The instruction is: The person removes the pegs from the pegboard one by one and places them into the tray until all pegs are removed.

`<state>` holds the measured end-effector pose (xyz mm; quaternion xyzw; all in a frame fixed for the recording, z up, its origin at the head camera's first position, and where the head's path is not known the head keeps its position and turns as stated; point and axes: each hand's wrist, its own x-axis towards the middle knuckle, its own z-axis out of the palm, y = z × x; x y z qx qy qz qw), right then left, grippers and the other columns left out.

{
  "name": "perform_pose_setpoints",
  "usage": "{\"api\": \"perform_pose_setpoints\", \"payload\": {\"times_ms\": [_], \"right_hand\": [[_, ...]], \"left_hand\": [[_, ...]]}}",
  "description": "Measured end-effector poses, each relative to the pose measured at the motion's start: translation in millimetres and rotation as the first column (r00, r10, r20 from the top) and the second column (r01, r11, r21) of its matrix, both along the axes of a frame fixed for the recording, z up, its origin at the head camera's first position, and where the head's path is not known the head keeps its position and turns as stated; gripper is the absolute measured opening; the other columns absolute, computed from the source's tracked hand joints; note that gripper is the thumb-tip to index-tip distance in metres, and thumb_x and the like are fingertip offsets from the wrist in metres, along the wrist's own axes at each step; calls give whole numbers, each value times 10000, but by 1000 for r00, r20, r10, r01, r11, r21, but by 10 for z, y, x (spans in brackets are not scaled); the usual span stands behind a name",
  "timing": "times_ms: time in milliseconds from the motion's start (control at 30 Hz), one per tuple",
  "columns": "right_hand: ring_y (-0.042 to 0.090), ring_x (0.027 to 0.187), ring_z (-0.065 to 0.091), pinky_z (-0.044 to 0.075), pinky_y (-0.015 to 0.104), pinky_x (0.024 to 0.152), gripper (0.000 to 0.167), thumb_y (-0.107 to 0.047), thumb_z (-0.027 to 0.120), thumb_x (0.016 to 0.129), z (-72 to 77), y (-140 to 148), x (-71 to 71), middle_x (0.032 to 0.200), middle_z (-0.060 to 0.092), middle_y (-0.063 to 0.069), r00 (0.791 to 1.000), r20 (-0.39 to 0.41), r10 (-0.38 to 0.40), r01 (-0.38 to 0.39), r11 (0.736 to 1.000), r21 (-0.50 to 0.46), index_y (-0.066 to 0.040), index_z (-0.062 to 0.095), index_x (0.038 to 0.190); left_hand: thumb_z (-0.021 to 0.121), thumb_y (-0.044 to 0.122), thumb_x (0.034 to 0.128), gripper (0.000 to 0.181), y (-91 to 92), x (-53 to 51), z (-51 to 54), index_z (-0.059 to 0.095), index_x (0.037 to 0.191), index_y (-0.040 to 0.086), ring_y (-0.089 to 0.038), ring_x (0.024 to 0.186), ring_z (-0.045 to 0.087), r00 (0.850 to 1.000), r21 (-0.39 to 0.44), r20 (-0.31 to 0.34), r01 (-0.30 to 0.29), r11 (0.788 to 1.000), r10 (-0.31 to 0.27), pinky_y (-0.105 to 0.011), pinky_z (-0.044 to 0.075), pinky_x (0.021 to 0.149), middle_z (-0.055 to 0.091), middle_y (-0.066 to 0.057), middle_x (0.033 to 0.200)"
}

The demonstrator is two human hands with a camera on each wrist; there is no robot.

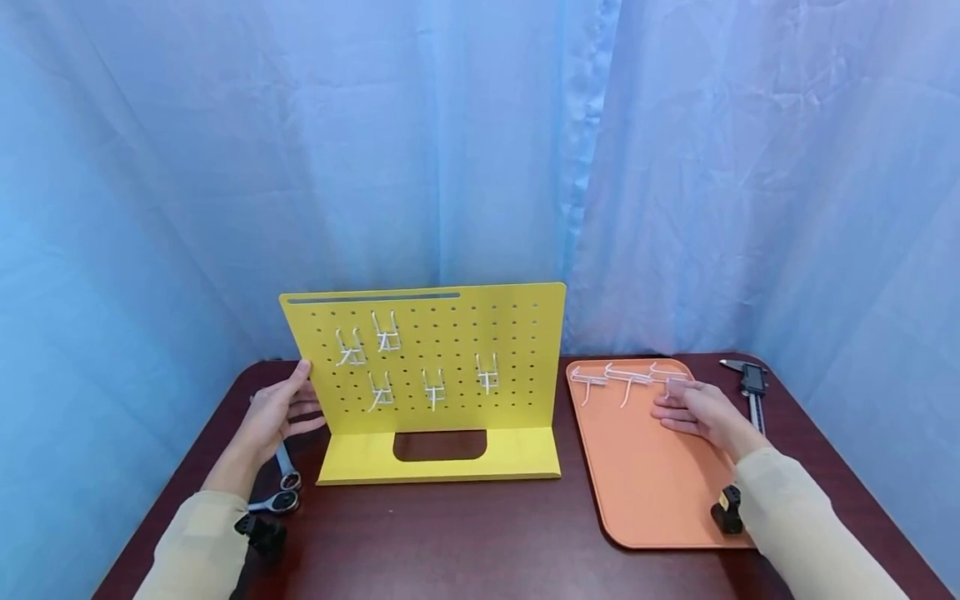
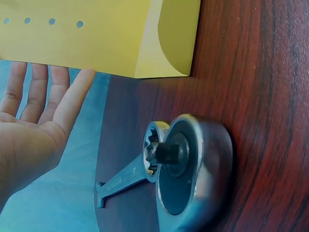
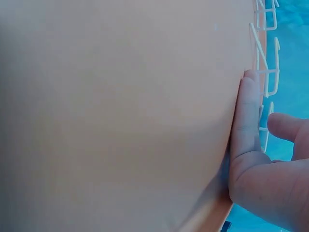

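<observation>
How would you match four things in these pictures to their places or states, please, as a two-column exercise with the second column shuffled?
1. yellow perforated board
2. orange rectangular tray
3. black-and-silver caliper
4. silver metal ratchet

A. on the dark reddish-brown table, right of the tray
B. carrying three hooks near its far edge
C. on the table, left of the board
D. fitted with five white wire hooks

Pairs: 1-D, 2-B, 3-A, 4-C.

Matt pegboard [image 1: 459, 367], shiny metal ratchet [image 2: 210, 169], wood-grained tabletop [image 2: 265, 96]; satiny cloth curtain [image 1: 495, 167]
</observation>
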<state>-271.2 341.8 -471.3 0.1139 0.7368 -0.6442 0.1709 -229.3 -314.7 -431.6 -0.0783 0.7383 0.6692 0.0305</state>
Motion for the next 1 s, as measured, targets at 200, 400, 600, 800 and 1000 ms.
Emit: {"api": "perform_pose_setpoints", "payload": {"times_ms": [200,400,600,800,1000], "right_hand": [[206,959,736,595,403,884,654,-204,418,1113,41,-31,22,1160,677,127,1000,-16,-2,1,1000,-19,69,45,1576],[234,953,728,593,444,888,701,-178,443,1102,96,-64,79,1241,621,208,1000,-23,-4,3,999,-46,51,-28,1568],[238,966,718,583,467,910,712,-184,465,1094,175,-47,102,1241,607,183,1000,15,5,-4,994,-105,20,-16,1577],[265,1027,701,565,478,945,716,-259,450,1108,194,26,174,1242,625,154,996,65,56,-43,981,-188,-21,-14,1599],[282,1112,680,539,477,989,735,-282,441,1113,310,59,281,1360,572,205,992,35,124,-115,974,-194,5,-30,1599]], "left_hand": [[577,662,935,694,-12,-1,5,581,1189,16,-172,950,703,1000,2,6,-4,1000,4,-410,609,834,667,-46,1046],[577,667,933,700,0,-4,3,591,1193,17,-176,955,703,1000,-1,6,5,1000,-5,-414,606,840,670,-49,1051],[577,669,931,696,25,-12,18,596,1189,23,-179,955,705,1000,-3,1,9,1000,-9,-404,610,829,675,-46,1049],[570,667,936,707,26,-5,21,580,1217,19,-175,956,704,1000,-8,7,14,1000,-14,-403,608,834,670,-43,1056],[576,673,930,731,10,-1,18,579,1214,-1,-167,944,704,1000,-11,8,9,1000,-9,-398,610,828,675,-40,1046]]}}
